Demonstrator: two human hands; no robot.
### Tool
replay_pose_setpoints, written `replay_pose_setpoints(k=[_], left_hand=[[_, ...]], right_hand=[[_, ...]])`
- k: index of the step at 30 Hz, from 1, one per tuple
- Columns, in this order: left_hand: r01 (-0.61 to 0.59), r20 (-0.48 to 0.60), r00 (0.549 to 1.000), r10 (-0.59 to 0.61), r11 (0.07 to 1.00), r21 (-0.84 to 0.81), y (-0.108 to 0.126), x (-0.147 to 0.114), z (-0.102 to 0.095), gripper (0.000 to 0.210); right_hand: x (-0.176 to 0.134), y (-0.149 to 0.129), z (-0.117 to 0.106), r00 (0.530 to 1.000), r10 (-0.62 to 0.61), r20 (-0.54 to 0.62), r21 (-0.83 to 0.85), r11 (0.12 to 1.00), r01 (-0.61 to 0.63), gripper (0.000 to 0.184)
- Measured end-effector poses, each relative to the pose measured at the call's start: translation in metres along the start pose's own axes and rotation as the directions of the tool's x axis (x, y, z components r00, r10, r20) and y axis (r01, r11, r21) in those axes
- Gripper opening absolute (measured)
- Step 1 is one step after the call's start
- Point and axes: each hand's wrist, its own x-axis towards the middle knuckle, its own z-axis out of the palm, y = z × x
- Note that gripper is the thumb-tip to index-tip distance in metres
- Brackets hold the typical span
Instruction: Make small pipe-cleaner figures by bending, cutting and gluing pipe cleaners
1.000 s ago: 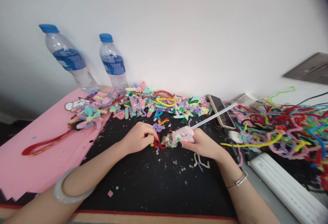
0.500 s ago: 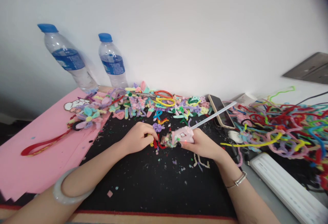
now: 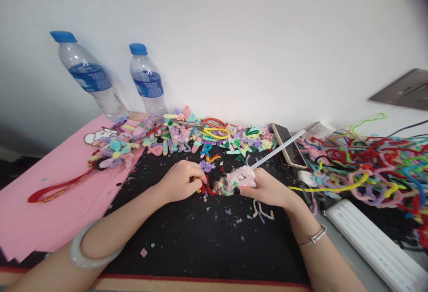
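Observation:
My right hand [image 3: 267, 188] is wrapped round a pink hot glue gun [image 3: 244, 177], a long whitish glue stick [image 3: 277, 150] poking out of its rear. Bits of coloured fuzz cover the gun's front end, which points left. Close to that end, my left hand [image 3: 183, 181] pinches a small red and yellow pipe-cleaner piece [image 3: 205, 187]; the fingers hide part of it. Just beyond my left fingertips lies a purple pipe-cleaner flower [image 3: 206, 166]. Both hands are low over the black mat [image 3: 187, 247].
Shaped pipe-cleaner pieces [image 3: 177, 138] and scissors [image 3: 214, 128] line the wall, near two water bottles [image 3: 147, 82]. Pink sheets [image 3: 67, 220] with a red strap [image 3: 50, 191] lie left. A phone [image 3: 289, 147], loose pipe cleaners [image 3: 368, 167] and a white power strip [image 3: 374, 238] are right.
The glue gun has shifted slightly right and toward me, its front end a little farther from my left fingers. My left hand has barely moved and still pinches the piece.

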Motion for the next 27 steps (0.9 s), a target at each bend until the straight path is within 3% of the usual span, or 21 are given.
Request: replay_pose_setpoints(k=[9,13,20,24,27], left_hand=[[-0.017,0.006,1.000,0.017,1.000,0.014,0.000,0.001,0.000,0.032],[-0.007,0.018,1.000,0.007,1.000,0.013,-0.001,0.000,0.002,0.030],[0.015,-0.031,0.999,-0.018,0.997,-0.080,-0.005,0.000,0.003,0.029],[0.013,-0.133,0.991,-0.028,0.994,-0.113,-0.005,0.000,0.000,0.030],[0.007,-0.180,0.983,-0.033,0.989,-0.147,-0.005,0.000,-0.001,0.029]], right_hand=[[-0.003,0.004,-0.007,0.998,0.053,-0.021,0.034,0.998,-0.052,0.013],[-0.005,0.013,-0.009,0.979,0.100,-0.178,0.115,0.990,-0.080,0.016],[-0.001,0.026,-0.004,0.883,0.235,-0.407,0.292,0.949,-0.117,0.024],[0.001,0.028,-0.005,0.813,0.184,-0.552,0.101,0.983,-0.154,0.023],[0.003,0.028,-0.006,0.804,0.105,-0.585,-0.094,0.976,-0.196,0.025]])
